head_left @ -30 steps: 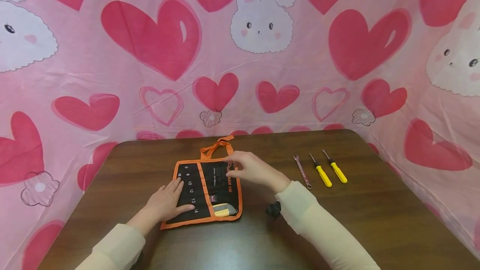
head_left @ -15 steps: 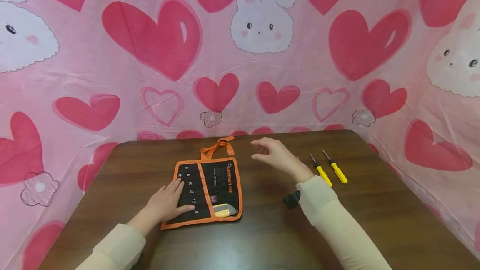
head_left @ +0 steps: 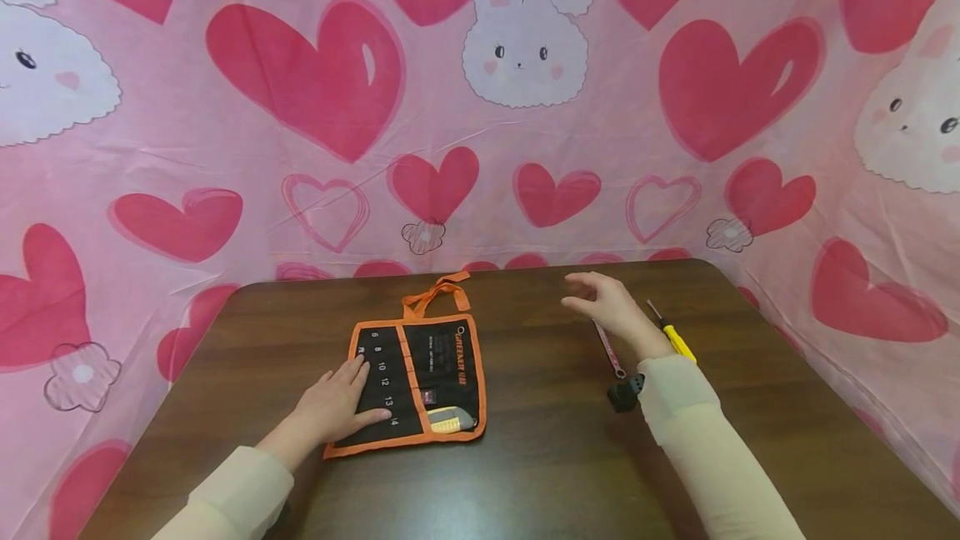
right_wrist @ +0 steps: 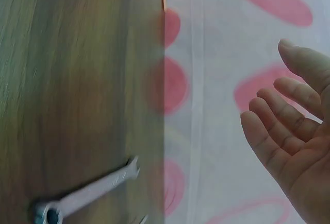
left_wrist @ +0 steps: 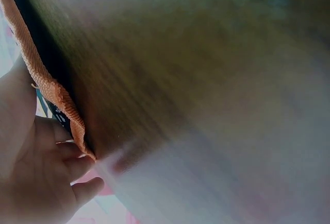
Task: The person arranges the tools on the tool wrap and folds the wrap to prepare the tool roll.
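Observation:
A black tool pouch (head_left: 442, 357) with orange edging lies unrolled on the table, sizes printed along its left pockets. My left hand (head_left: 330, 402) rests on its left part, fingers extended; the left wrist view shows that hand (left_wrist: 41, 167) beside the orange border (left_wrist: 49, 85). A yellow and grey utility knife (head_left: 452, 420) sits in the lower right pocket. Holding nothing, my right hand (head_left: 611, 308) hovers over the upper end of a combination wrench (head_left: 610, 352), fingers loosely bent. The right wrist view shows the wrench (right_wrist: 95, 190) below and left of this hand (right_wrist: 299, 136).
Right of the wrench, a yellow-handled screwdriver (head_left: 677, 342) lies on the brown table (head_left: 525, 473); a second one is hidden behind my right arm. Orange ties (head_left: 438, 294) spread from the pouch's far edge. A pink heart-patterned cloth (head_left: 517, 190) hangs behind the table.
My right hand has left the pouch's upper right corner and moved right to above the wrench, covering one screwdriver. My left hand and the pouch have stayed in place.

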Tool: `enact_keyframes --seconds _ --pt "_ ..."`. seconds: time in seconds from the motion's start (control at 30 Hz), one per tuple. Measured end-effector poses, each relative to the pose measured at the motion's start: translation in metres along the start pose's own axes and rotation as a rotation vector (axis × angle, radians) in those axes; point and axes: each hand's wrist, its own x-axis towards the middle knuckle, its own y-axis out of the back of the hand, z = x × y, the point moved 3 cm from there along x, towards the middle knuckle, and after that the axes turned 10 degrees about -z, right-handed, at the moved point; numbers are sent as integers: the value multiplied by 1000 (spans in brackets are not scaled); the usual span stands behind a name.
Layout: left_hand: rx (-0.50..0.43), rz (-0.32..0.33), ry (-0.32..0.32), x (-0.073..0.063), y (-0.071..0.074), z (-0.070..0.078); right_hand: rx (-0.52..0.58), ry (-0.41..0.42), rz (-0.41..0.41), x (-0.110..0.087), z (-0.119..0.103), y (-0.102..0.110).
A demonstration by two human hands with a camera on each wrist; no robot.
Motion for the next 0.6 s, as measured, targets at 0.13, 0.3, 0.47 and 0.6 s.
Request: enact_keyframes --seconds 0.13,0.3,0.47,0.6 --pt "1 1 1 0 0 0 16 -77 4 -9 17 8" --pt "-3 1 0 0 0 1 -15 -106 29 -18 35 12" --pt "-2 -3 3 0 1 1 -44 -148 15 -27 49 12" --pt "1 -7 9 -1 1 1 -58 -167 -12 -32 58 9"
